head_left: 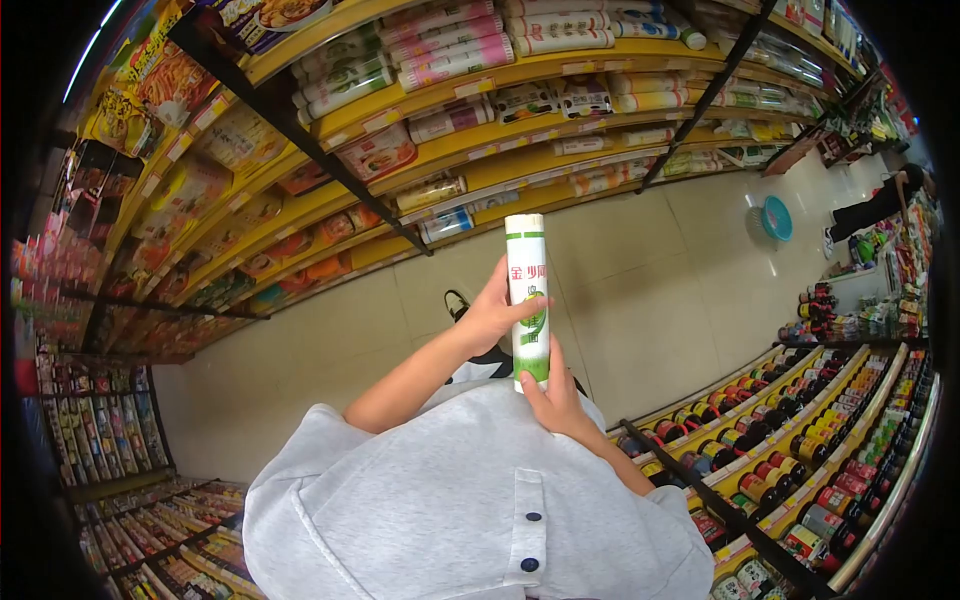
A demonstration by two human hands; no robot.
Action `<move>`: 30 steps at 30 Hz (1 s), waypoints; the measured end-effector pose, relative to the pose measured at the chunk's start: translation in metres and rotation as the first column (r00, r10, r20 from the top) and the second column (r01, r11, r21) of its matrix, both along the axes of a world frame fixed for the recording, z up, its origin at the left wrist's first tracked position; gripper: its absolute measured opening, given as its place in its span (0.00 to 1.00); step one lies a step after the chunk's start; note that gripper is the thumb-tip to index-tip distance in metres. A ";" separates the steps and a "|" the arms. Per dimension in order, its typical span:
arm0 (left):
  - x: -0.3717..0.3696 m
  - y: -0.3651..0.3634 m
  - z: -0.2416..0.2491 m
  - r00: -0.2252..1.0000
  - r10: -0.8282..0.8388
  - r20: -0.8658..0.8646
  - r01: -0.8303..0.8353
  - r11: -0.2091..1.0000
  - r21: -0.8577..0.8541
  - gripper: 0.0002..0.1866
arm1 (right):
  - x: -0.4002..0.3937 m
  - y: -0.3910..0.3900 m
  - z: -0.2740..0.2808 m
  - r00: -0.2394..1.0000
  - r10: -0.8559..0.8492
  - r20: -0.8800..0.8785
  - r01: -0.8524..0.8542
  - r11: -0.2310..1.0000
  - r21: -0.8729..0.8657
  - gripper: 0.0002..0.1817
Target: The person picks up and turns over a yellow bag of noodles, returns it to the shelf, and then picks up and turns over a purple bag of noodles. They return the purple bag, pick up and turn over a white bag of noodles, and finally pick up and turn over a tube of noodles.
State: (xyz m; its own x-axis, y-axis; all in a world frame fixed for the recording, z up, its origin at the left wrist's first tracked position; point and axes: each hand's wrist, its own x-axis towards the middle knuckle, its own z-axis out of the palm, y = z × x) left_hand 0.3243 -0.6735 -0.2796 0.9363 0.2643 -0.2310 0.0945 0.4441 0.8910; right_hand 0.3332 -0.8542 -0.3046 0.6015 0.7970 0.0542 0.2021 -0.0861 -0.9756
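A long white and green paper-wrapped pack of dried noodles (528,345) stands nearly upright in front of my chest, its red and black lettering facing me. Around its middle, on the left side, my left hand (490,315) is closed with the thumb across the front. Lower down, my right hand (553,400) grips the bottom end from the right, thumb on the front. The fingers behind the pack are hidden.
Ahead, yellow shelves (430,100) hold rows of similar noodle packs (455,60) and bags. Sauce jars and bottles (780,470) line shelves at my right. A blue basket (776,218) sits on the tiled floor (640,280), near another person (875,208) at far right.
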 end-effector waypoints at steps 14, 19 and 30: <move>0.003 -0.002 0.001 0.997 0.027 0.074 0.008 0.903 -0.429 0.21 | 0.014 -0.006 -0.024 0.468 0.349 -0.812 -0.083 0.932 0.353 0.27; 0.007 -0.003 0.000 0.996 0.028 0.087 0.013 0.900 -0.435 0.20 | 0.017 -0.007 -0.026 0.487 0.346 -0.802 -0.062 0.929 0.364 0.26; 0.017 0.001 0.001 0.999 0.006 0.052 0.015 0.923 -0.385 0.20 | 0.028 -0.005 -0.030 0.447 0.418 -0.791 -0.049 0.894 0.446 0.26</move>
